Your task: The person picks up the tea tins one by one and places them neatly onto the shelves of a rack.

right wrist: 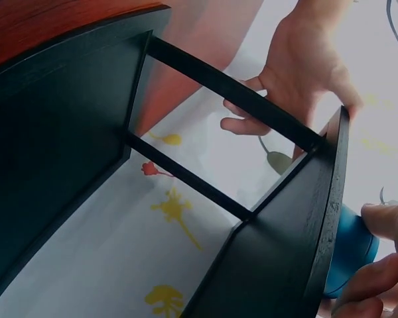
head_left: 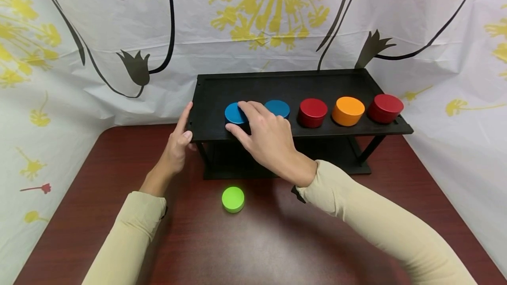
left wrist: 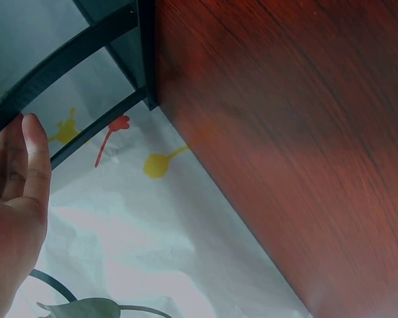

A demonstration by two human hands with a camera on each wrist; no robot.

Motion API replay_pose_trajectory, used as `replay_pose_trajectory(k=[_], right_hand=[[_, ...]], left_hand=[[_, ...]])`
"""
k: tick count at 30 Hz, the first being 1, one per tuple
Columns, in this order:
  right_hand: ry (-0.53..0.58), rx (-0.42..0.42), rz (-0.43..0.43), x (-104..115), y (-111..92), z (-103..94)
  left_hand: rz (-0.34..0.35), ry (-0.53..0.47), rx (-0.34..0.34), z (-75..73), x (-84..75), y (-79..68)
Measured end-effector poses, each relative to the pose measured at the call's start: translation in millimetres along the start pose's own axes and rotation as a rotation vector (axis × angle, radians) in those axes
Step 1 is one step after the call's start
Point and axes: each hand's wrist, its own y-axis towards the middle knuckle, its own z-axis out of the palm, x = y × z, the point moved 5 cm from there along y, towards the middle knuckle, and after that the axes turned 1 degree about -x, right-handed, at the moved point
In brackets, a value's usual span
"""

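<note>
On the upper tier of a black two-tier shelf point(head_left: 245, 88), my right hand point(head_left: 273, 140) grips a blue round container point(head_left: 233, 112) near the left end. Thumb and fingers sit around its side, also visible in the right wrist view against the blue wall point(right wrist: 350, 248). My left hand point(head_left: 173, 149) touches the shelf's left end, its fingers extended along the edge. The left wrist view has those straight fingers point(left wrist: 36, 159) beside the black frame. A second blue container point(head_left: 278, 107) stands just beyond my right hand, partly covered by it.
Further right along the upper tier stand a red container point(head_left: 313, 112), an orange one point(head_left: 347, 111) and another red one point(head_left: 385, 108). A lime-green container point(head_left: 233, 199) lies on the brown table point(head_left: 253, 250) before the shelf. Patterned white sheeting point(head_left: 182, 21) surrounds the table.
</note>
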Motion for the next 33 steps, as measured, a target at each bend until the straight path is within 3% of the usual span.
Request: replay_pose_trajectory(k=[33], right_hand=[[-0.035, 0.061, 0.047, -3.1, 4.2, 5.1]], left_hand=[[-0.013, -0.015, 0.001, 0.4, 1.3, 0.0]])
